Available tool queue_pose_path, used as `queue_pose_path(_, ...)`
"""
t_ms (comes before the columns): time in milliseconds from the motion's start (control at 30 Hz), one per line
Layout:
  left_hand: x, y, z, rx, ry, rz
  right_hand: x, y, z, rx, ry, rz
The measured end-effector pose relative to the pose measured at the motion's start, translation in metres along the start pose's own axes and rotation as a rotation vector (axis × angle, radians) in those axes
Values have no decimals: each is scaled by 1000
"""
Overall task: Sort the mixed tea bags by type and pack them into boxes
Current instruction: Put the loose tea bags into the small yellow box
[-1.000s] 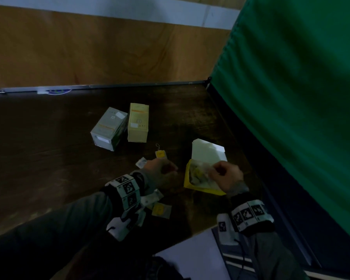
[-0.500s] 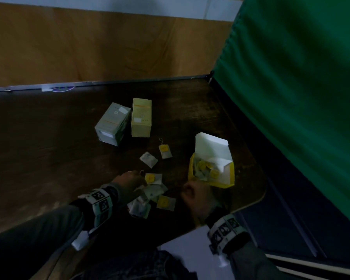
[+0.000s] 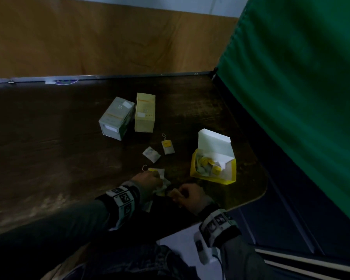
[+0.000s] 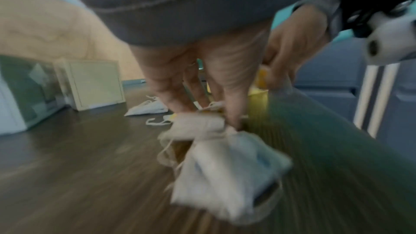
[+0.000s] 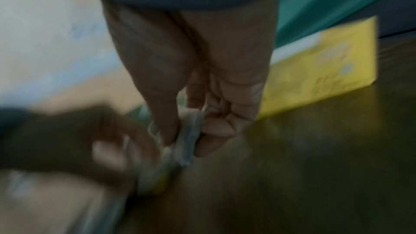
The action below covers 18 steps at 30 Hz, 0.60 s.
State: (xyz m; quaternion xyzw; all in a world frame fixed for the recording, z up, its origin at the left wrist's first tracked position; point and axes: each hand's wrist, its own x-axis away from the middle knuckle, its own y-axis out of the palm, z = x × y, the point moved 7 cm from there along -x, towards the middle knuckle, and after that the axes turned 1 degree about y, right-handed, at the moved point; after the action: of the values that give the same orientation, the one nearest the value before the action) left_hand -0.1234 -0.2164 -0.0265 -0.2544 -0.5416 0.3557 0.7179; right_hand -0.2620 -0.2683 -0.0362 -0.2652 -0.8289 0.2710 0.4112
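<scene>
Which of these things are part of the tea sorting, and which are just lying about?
Part of the job:
open yellow box
grey-green box
pale yellow box
loose tea bags
left hand
right hand

Just there:
green curtain
white sheet

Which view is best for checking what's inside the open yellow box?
Head view: it looks down into the open yellow box, lid up, with yellow-tagged tea bags inside. The right wrist view shows only a blurred outer wall. The left wrist view shows just a yellow sliver behind the fingers.

Curtained recording booth; wooden table (image 3: pixel 49 138)
</scene>
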Motion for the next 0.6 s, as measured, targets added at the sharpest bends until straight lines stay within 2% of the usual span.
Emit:
queue_pose_path(133, -10, -3, -4, 137, -79, -96, -2, -64, 4, -229, 20, 261)
queue_pose_path(233, -12, -11, -10, 192, -140, -42, 0, -117, 13, -302, 94, 551)
queue_pose_path(267, -11, -14, -12, 217, -160, -25, -1, -125, 15, -266, 125, 577)
queue_pose_path(333, -8, -21, -15, 277, -179, -19, -11, -123, 14, -164, 166, 488)
queue_pose_path(433, -4, -39, -18, 403, -172, 74, -25, -109, 11, -97, 201, 324)
queue_pose_path(500, 2, -51, -19, 411, -164, 127, -25, -110, 7, -93, 208, 335)
queue_pose_path(533, 5, -57, -20, 424, -164, 152, -22, -112, 2, -97, 195, 386)
queue_pose_path(600, 8, -66, -21, 498, -151, 144, -17, -115, -16, -160, 95, 433)
